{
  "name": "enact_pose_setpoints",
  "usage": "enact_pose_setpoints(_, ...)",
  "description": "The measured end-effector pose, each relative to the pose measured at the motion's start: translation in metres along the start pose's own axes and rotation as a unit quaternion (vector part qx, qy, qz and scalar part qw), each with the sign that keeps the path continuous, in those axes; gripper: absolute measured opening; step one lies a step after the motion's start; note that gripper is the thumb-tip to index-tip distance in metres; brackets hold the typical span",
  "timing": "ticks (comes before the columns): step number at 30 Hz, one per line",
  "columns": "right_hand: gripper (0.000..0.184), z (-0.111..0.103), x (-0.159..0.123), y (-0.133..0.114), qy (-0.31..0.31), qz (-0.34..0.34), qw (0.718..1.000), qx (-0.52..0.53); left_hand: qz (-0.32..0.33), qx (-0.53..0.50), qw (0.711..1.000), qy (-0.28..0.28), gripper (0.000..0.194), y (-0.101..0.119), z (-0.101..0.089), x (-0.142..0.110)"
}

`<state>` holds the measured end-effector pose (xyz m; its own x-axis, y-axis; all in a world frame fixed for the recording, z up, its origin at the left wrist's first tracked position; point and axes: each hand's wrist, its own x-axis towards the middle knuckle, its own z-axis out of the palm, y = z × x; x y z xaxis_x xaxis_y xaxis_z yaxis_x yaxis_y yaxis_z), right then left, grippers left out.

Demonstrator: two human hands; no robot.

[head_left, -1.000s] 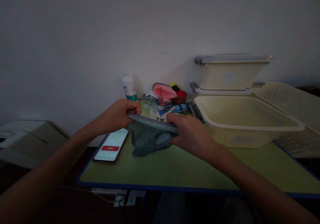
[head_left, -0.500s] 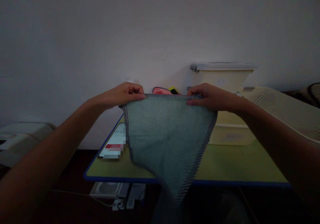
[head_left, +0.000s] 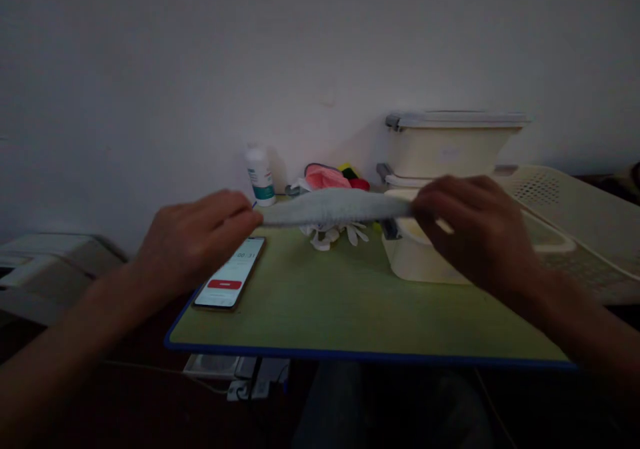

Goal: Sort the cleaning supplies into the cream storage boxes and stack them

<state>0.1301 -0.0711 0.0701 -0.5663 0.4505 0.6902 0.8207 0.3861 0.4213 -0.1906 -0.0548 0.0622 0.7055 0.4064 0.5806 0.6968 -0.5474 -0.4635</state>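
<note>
A grey-green knitted cloth [head_left: 334, 207] with a chequered edge is stretched level between my two hands, blurred, and I see it edge-on above the green table [head_left: 350, 302]. My left hand [head_left: 197, 239] pinches its left end above the phone. My right hand [head_left: 473, 229] grips its right end in front of the cream tub [head_left: 415, 262].
A phone [head_left: 229, 281] with a lit screen lies at the table's left edge. Against the wall stand a white bottle [head_left: 259, 175], a heap of pink and red items [head_left: 330, 177] and white gloves [head_left: 333, 235]. Lidded cream boxes [head_left: 453, 143] are stacked at right, beside a perforated basket [head_left: 565, 202].
The cloth went from bunched on the table, to held up spread and hanging, to swung up flat and level between my hands. Both hands dropped lower and moved wider apart.
</note>
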Motion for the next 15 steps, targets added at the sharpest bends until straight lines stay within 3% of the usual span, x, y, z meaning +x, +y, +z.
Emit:
enact_pose_setpoints(2,0.032,0.003,-0.03,-0.018,-0.009,-0.106,0.993,0.041,0.077,-0.063,0.994,-0.038,0.033,0.016,0.009,-0.027)
enact_pose_setpoints(5,0.042,0.01,-0.069,-0.044,-0.025,-0.169,0.98,0.102,0.152,-0.117,0.978,-0.084,0.04,0.04,0.022,-0.057)
enact_pose_setpoints(10,0.045,0.019,-0.11,-0.07,-0.066,-0.15,0.97,0.18,0.13,-0.156,0.97,-0.136,0.036,0.061,0.035,-0.08)
enact_pose_setpoints(15,0.053,0.007,-0.12,-0.074,-0.079,-0.103,0.971,0.201,0.05,-0.247,0.935,-0.249,0.031,0.063,0.037,-0.095)
